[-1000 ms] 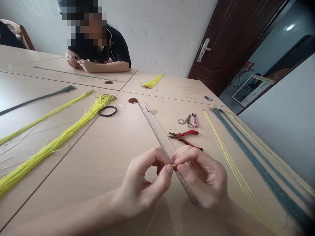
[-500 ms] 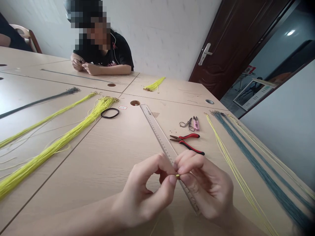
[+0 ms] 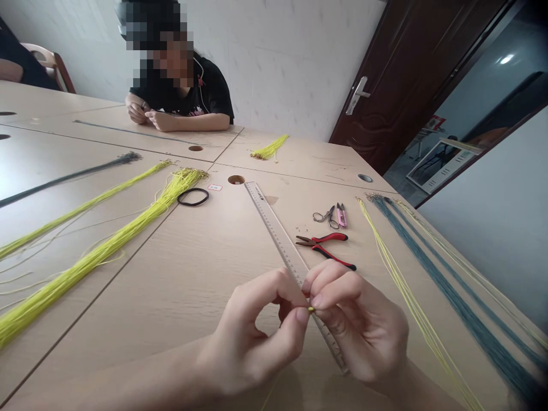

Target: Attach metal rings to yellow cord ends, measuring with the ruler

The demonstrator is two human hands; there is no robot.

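A small bit of yellow cord (image 3: 311, 309) shows between the fingertips of my two hands. My left hand (image 3: 261, 331) pinches it from the left with thumb and forefinger. My right hand (image 3: 363, 325) is closed in a pinch at its other side; the fingers hide most of what they hold. A thin yellow strand runs down below my left hand. Under both hands lies a clear ruler (image 3: 274, 228), slanting away from me. Red-and-black pliers (image 3: 319, 242) rest just beyond my right hand, jaws to the left.
Small scissors (image 3: 327, 217) and pink thread snips (image 3: 341, 216) lie past the pliers. Bundles of yellow cord (image 3: 98, 260) spread at left, blue-green cord (image 3: 440, 279) at right. A black elastic band (image 3: 192, 197) is near a table hole (image 3: 236, 180). A person (image 3: 184, 103) sits across the table.
My hands stay almost in place, pinched together. The right thumb and fingertips have shifted slightly around the yellow cord; the view has moved a little.
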